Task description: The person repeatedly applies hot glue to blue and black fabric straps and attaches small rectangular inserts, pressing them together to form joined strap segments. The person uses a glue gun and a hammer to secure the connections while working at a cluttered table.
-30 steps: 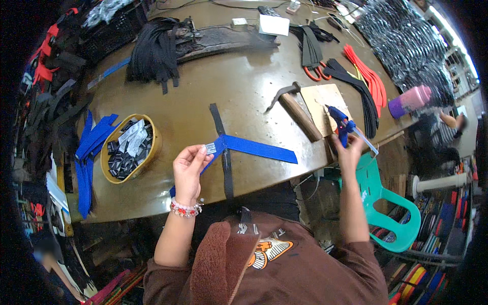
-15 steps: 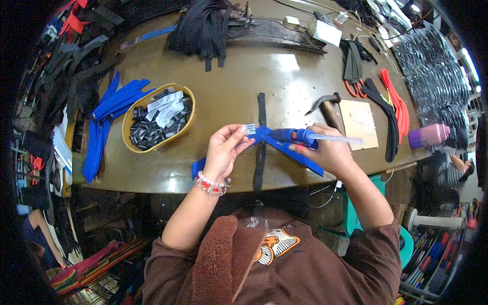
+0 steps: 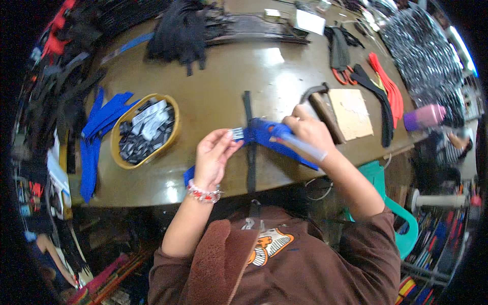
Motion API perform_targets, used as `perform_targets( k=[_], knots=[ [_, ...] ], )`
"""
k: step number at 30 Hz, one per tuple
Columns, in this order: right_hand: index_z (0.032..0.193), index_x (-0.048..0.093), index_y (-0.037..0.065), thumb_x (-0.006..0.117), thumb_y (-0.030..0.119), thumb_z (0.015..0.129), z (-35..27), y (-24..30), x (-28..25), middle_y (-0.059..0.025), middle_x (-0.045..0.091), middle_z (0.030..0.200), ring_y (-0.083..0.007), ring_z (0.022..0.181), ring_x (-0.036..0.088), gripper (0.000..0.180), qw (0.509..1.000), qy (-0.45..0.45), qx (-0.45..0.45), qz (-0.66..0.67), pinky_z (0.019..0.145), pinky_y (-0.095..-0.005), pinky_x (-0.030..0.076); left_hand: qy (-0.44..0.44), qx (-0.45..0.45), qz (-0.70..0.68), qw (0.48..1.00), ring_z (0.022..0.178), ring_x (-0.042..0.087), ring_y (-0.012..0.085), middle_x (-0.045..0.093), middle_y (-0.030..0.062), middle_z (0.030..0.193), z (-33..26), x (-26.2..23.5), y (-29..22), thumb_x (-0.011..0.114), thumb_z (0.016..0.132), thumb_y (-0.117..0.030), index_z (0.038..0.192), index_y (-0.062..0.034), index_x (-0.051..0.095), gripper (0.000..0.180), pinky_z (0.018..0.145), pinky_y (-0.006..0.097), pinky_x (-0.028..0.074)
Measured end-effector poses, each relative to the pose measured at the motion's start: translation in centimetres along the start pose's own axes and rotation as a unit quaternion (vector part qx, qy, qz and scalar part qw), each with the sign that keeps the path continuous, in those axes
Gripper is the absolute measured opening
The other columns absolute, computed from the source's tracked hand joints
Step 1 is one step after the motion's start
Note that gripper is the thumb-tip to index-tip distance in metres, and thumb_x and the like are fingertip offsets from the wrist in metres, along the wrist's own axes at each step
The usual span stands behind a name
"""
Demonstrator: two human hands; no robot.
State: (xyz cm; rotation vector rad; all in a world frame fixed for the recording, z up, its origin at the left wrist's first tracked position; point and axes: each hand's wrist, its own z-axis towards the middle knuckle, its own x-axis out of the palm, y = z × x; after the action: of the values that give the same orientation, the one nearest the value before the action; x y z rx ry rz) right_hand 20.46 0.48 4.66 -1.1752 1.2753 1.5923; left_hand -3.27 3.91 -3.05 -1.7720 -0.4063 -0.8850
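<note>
Both hands meet over the desk (image 3: 213, 91) — left hand (image 3: 213, 155) pinching the blue strap's (image 3: 264, 133) small metal end, right hand (image 3: 307, 133) closed around a blue-handled tool pressed on that strap, across a black strap (image 3: 249, 152).

The person wears a brown top with long sleeves pushed up the forearms, an orange-and-white printed patch on the chest and a fuzzy lighter-brown panel beside it. A red-and-white beaded bracelet (image 3: 204, 192) circles the left wrist.
</note>
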Motion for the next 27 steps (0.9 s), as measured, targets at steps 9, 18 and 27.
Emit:
perform_targets(
  k=[9, 18, 27],
  knots=[
    [0.107, 0.059, 0.0, 0.07, 0.027, 0.084, -11.0, -14.1, 1.9, -0.0065, 0.063, 0.091, -0.0187, 0.086, 0.059, 0.037, 0.86, -0.342, 0.375, 0.05, 0.081, -0.0306, 0.046, -0.013, 0.023, 0.116, 0.993, 0.074, 0.062, 0.0108, 0.063, 0.0047, 0.083, -0.2, 0.9, -0.2, 0.056, 0.091, -0.006, 0.098, -0.0005, 0.059, 0.009, 0.086, 0.039, 0.055],
    [0.092, 0.063, 0.001, 0.075, 0.02, 0.078, -9.2, 2.5, 3.9, -0.0058, 0.061, 0.085, -0.0112, 0.077, 0.056, 0.026, 0.869, -0.068, 0.14, 0.47, 0.066, -0.0249, 0.046, 0.103, -0.063, 0.354, 0.928, 0.073, 0.062, 0.0093, 0.064, 0.0037, 0.083, -4.6, 6.5, 0.5, 0.063, 0.087, -0.006, 0.091, 0.0008, 0.063, 0.008, 0.059, 0.024, 0.056],
    [0.078, 0.065, -0.002, 0.069, 0.016, 0.083, 2.3, 2.6, 2.5, -0.0051, 0.061, 0.061, -0.0083, 0.053, 0.056, 0.019, 0.929, 0.035, 0.142, 0.339, 0.048, -0.023, 0.045, 0.091, 0.164, 0.644, 0.742, 0.081, 0.066, 0.0225, 0.064, 0.0134, 0.095, -0.6, 4.2, -3.1, 0.06, 0.083, -0.003, 0.102, 0.0007, 0.063, 0.02, 0.07, 0.032, 0.055]
  ],
)
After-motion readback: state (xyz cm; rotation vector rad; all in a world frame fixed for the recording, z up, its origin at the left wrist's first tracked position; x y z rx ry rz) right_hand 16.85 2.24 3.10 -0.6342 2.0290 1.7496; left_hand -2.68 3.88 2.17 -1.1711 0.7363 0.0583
